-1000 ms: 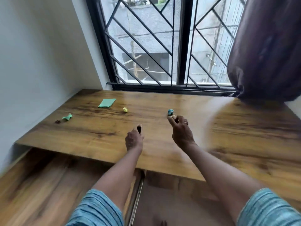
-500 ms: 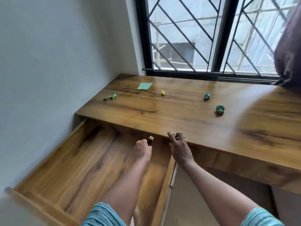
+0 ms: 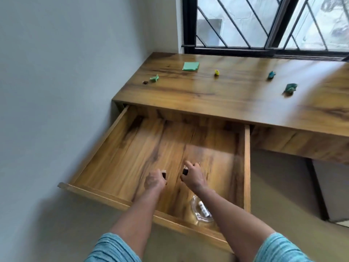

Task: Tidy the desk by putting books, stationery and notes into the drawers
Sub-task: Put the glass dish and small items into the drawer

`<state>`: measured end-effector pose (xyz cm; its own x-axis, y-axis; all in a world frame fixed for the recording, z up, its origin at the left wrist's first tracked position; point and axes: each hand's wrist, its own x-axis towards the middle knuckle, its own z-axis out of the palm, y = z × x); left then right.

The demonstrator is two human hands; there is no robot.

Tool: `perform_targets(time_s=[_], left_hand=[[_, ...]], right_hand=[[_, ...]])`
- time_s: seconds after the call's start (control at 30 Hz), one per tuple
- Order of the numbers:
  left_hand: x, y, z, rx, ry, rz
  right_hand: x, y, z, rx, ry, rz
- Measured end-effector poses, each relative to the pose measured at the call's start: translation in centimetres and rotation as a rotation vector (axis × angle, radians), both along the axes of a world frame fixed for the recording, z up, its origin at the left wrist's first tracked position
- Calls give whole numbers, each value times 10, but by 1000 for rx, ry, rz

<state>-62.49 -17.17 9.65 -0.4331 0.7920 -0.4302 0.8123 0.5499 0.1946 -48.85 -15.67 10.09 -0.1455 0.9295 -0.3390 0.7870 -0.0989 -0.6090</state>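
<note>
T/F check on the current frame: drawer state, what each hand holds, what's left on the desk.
1. The drawer is pulled open. True.
2. Both hands are empty. False: the left hand and right hand each grip a small dark object.
3. A green note pad lies on the desk near the window. True.
4. The desk top is bare. False: small crumpled bits also remain, among them a yellow one.
5. A clear glass dish sits in the drawer's near right corner. True.
</note>
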Motion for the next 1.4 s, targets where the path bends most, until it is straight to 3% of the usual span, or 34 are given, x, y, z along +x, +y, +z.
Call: perform_targets(time_s=[0.27,0.6,0.87,1.1,1.4], left_hand=[[-14,-15,-12,-44,34,-162],[-20,-17,-19,-45,13,-208],[-20,-14,-14,-87,-8,-187],[-44,14,20,4,109,-92],[-96,105,79,198,116,-53]], right_hand=[[-35,-43,-24,-129,-55,-26],[-52,-45,-26,-112,-197,-28],[-51,-40,-23,-152,-191,-14],[-48,13,8,69,-152,-97],[-80,117,72,219,-169,-139]])
